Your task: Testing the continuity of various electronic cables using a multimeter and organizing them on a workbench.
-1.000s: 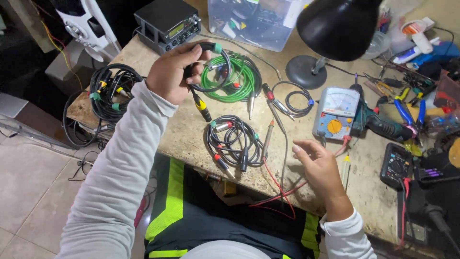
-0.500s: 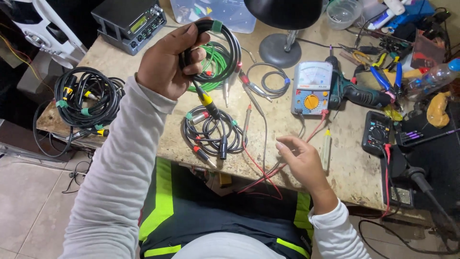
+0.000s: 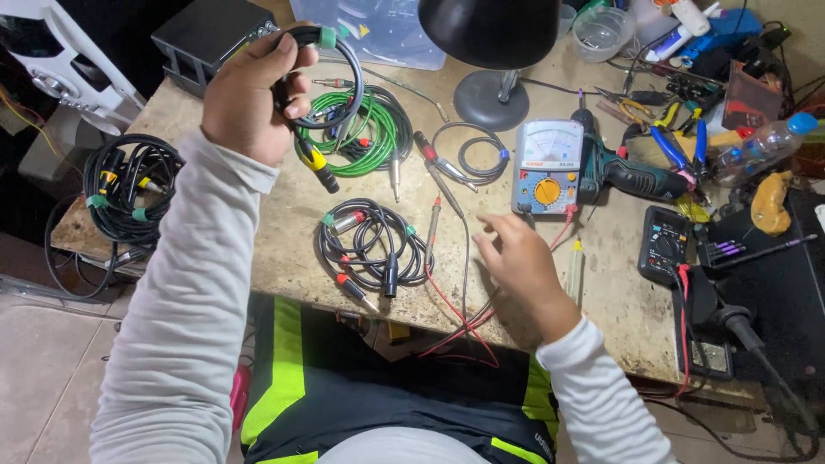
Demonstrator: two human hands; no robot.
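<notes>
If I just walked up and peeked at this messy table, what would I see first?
Probably the left hand, raised above the bench and gripping a coiled black cable with a yellow-banded plug hanging down. Just behind it lies a bright green cable coil, and at the top a big black desk lamp hangs over the bench. The right hand is spread open near the red and black probe leads, beside a blue-grey dial meter.

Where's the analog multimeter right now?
Head view, right of centre on the workbench: the analog multimeter lies between the lamp base and the cordless drill, just beyond the right hand.
</notes>
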